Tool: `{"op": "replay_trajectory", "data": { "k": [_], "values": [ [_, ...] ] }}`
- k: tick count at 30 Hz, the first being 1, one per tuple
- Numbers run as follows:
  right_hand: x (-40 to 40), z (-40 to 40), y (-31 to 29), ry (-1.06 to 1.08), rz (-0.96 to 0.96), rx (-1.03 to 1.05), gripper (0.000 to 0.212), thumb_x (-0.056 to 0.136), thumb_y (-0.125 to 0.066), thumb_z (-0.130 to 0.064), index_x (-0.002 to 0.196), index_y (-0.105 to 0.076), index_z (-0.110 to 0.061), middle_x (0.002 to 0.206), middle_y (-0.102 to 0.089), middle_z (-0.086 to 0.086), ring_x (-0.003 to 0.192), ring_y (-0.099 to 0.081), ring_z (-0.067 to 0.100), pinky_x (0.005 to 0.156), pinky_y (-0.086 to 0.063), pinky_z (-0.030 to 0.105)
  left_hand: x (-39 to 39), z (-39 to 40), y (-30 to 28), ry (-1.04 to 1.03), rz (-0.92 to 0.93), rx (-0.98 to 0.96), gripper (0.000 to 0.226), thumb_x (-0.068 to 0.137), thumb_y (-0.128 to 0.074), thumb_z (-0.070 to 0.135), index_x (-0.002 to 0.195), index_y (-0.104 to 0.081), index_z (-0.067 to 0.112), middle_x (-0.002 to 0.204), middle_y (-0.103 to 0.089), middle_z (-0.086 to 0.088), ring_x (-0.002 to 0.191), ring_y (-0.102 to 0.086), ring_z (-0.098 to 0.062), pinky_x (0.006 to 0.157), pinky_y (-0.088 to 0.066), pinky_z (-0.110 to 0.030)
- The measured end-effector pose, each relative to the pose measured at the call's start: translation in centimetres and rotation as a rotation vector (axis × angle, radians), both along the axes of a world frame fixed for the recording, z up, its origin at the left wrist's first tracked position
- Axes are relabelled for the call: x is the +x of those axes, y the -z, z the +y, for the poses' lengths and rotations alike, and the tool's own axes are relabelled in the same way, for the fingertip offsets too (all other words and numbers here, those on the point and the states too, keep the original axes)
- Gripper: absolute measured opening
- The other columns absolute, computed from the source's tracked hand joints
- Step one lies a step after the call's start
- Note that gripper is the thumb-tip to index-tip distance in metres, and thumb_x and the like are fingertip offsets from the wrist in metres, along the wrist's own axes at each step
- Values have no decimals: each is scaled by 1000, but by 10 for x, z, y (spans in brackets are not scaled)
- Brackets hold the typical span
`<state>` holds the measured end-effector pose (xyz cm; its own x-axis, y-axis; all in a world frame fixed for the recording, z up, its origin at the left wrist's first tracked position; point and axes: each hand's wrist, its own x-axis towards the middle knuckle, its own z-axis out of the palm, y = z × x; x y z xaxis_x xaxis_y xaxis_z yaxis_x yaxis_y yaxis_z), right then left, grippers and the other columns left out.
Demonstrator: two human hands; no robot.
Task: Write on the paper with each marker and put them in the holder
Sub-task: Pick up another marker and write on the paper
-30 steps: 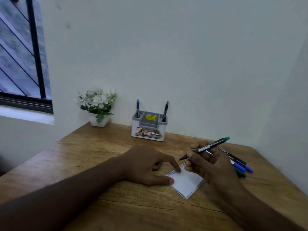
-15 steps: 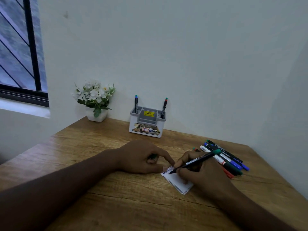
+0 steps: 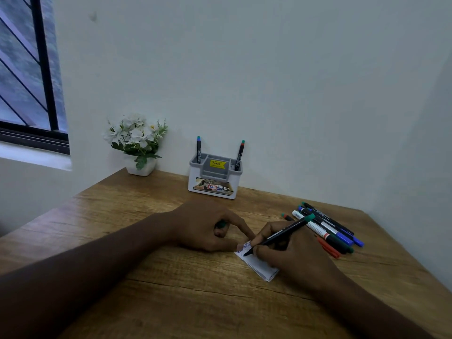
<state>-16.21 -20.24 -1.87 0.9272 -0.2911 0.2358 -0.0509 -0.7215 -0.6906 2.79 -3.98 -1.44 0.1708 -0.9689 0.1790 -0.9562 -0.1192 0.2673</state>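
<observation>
A wooden table [image 3: 151, 285] fills the lower view, pushed into a white corner with a window [image 3: 27, 69] at the far left. A small pot of white flowers [image 3: 137, 143] stands against the wall, and near it sits the grey and white holder [image 3: 215, 177], with 2 markers already upright in it: a blue-ended one [image 3: 198, 149] on its left side and a red-ended one [image 3: 240, 154] on its right.

At the table's right lies a loose pile of markers [image 3: 327, 228] (roughly 6 or 7, the exact count is hard to read), well apart from the holder.

The left hand [image 3: 208, 226] rests on the table with its index finger and thumb pressing the top corner of the paper [image 3: 256, 264]; its other fingers curl around something small and green, probably a cap. The right hand [image 3: 291, 255] grips a green-ended marker [image 3: 281, 234] in a writing hold, its tip down on the paper beside some scribbled lines.

So the task looks to be in its early part: 2 markers are stowed, a 3rd is writing, and the whole pile still has to be tried on the paper and carried to the holder.
</observation>
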Motion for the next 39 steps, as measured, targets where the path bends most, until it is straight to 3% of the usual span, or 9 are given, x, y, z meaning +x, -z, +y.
{"op": "replay_trajectory", "data": {
  "k": [11, 18, 22, 28, 34, 39],
  "values": [
    [2, -1, 1, 26, -8, 31, 11, 89, -78, -23, 83, -80, -32, 91, -80, -14, 85, -72, 1, 72, -61, 20, 5, -1, 2, 15, 47, 2, 36, 94, -66, 60, 129, -59, 62, 61, -53, 12, 62, -53, -9, 59, -37, -31],
    [1, -3, 1, 40, 13, 50, 8, 90, -77, -26, 84, -79, -32, 92, -80, -13, 84, -72, 0, 74, -62, 24, 4, -1, 1, 16, 23, 15, 37, 95, -65, 59, 132, -59, 58, 68, -56, 26, 66, -53, -5, 60, -38, -30],
    [1, -2, 1, 52, 23, 38, 9, 90, -77, -27, 83, -78, -31, 89, -79, -16, 79, -70, -4, 69, -59, 17, 4, -1, 2, 26, 33, 13, 37, 95, -66, 59, 131, -59, 59, 67, -55, 24, 64, -53, -6, 60, -39, -32],
    [1, -3, 0, 61, 27, 75, 7, 90, -77, -25, 85, -79, -29, 88, -79, -14, 77, -72, -1, 70, -61, 20, 5, -1, 3, 36, 43, -5, 33, 94, -64, 63, 127, -57, 64, 61, -53, 12, 61, -53, -7, 58, -36, -29],
    [1, -3, -1, 71, 35, 69, 7, 91, -77, -24, 85, -78, -29, 82, -78, -17, 74, -71, -4, 66, -58, 14, 6, -1, 3, 29, 23, 5, 34, 95, -64, 62, 128, -56, 65, 65, -54, 22, 64, -53, 0, 59, -35, -26],
    [-1, -3, -3, 71, 33, 77, 9, 91, -77, -22, 84, -79, -28, 82, -78, -19, 74, -70, -5, 67, -58, 14, 5, -1, 3, 27, 33, 1, 35, 95, -64, 61, 129, -57, 63, 65, -55, 17, 64, -54, -4, 60, -38, -29]
  ]
}}
